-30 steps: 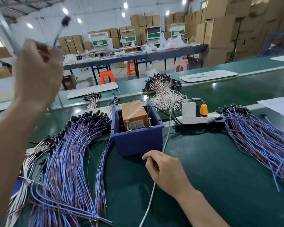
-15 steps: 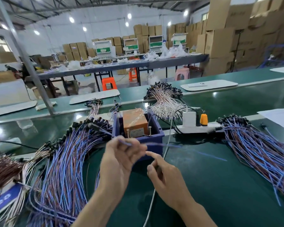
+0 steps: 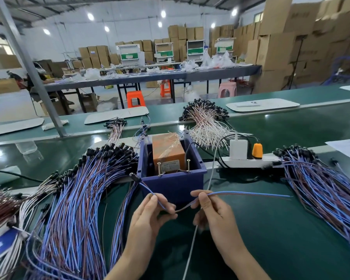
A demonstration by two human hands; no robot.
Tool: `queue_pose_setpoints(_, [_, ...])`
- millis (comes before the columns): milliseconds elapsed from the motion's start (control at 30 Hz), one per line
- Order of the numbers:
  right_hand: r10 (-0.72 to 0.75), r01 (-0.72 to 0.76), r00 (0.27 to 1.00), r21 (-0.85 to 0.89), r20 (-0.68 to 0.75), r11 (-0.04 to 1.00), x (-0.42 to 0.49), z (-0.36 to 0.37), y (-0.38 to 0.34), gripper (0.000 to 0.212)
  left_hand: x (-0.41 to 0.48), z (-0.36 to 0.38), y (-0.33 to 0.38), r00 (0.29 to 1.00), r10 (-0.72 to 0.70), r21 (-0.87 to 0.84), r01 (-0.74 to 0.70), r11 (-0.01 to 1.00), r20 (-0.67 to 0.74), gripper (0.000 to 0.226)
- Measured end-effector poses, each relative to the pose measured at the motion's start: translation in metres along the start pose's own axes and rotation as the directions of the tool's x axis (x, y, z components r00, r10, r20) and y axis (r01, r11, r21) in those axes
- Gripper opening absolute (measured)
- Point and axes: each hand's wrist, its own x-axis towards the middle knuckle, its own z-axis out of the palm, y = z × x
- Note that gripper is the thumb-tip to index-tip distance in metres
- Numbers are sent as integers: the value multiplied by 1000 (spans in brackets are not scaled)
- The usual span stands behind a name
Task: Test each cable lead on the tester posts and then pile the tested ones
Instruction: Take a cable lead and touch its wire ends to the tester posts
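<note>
I hold one blue-and-brown cable lead [image 3: 249, 193] in front of the dark blue tester box [image 3: 173, 183]. My left hand [image 3: 150, 217] pinches it near its black plug end, which points up and left. My right hand [image 3: 212, 211] pinches the same lead further along; its bare wire ends stick out to the right. Two metal screw posts [image 3: 159, 169] stand at the box's front rim, before an orange block [image 3: 167, 151]. A big heap of blue-brown leads [image 3: 79, 188] lies to the left, another heap of leads [image 3: 327, 188] to the right.
A white power strip [image 3: 249, 161] with a white adapter and an orange plug sits right of the box. A white cord [image 3: 191, 251] runs toward me between my hands. White-wired leads [image 3: 206, 126] lie behind the box. The green bench carries white trays farther back.
My left hand came down from high on the left with a lead. Both hands now hold it in front of the box, and they have drawn apart along it.
</note>
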Motion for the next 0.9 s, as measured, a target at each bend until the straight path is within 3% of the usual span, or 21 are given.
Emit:
queue_pose_setpoints(133, [67, -58, 995, 117, -68, 991, 7, -5, 0, 24, 5, -4, 3, 999, -47, -176, 47, 983, 2, 29])
queue_pose_setpoints(267, [122, -99, 987, 201, -106, 975, 12, -8, 2, 22, 3, -5, 5, 996, -88, -230, 83, 970, -12, 27])
queue_pose_setpoints(433, [168, -147, 984, 248, -66, 958, 12, -10, 0, 21, -1, -2, 0, 994, -109, -106, 111, 988, 23, 29])
queue_pose_setpoints(600, [141, -137, 990, 260, 5, 956, 9, -8, -1, 18, -6, -1, -7, 986, -81, 180, 54, 982, 144, 30])
queue_pose_setpoints(667, [141, -143, 990, 254, 27, 956, 7, -7, 0, 18, -8, 1, -8, 980, -62, 267, 10, 964, 187, 21])
queue_pose_setpoints(833, [133, -161, 984, 262, 122, 952, 4, -7, 3, 25, -9, 4, -7, 988, -65, 260, 26, 965, 143, 7])
queue_pose_setpoints(900, [136, -178, 974, 239, 179, 955, 3, -6, 5, 25, -10, 4, -9, 989, -104, 300, 67, 951, 109, 23])
